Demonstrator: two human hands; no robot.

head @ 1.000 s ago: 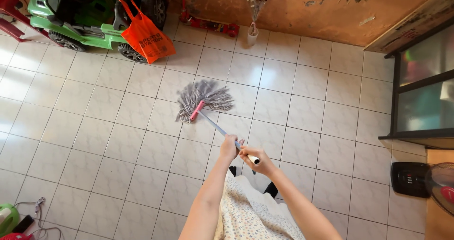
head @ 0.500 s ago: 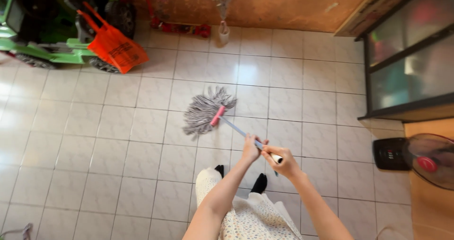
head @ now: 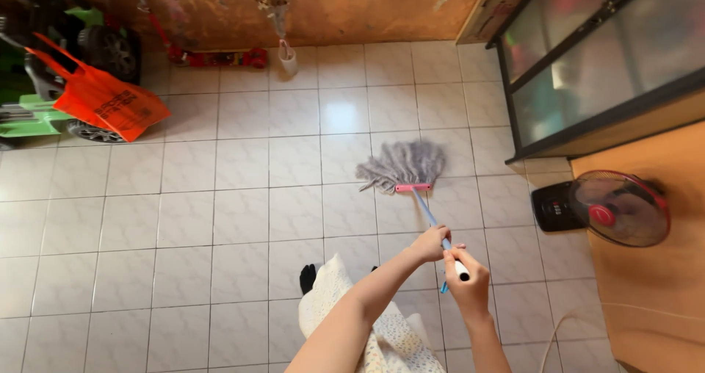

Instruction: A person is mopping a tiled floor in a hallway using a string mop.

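On the tiled floor (head: 220, 219), both hands, left (head: 429, 242) and right (head: 464, 276), clench the light, stiff mop (head: 411, 178) handle's top end; its strands look limp.

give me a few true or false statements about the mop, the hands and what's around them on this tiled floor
1. Both hands grip the mop handle. True: the left hand sits lower on the shaft and the right hand holds the top end.
2. The mop head is lifted clear of the floor. False: its grey strands lie spread on the white tiled floor.
3. A fan stands to the right of the mop. True.
4. The orange bag lies beside the fan. False: it is far left, against the green ride-on toy car.
5. The mop head's clamp is green. False: it is pink.
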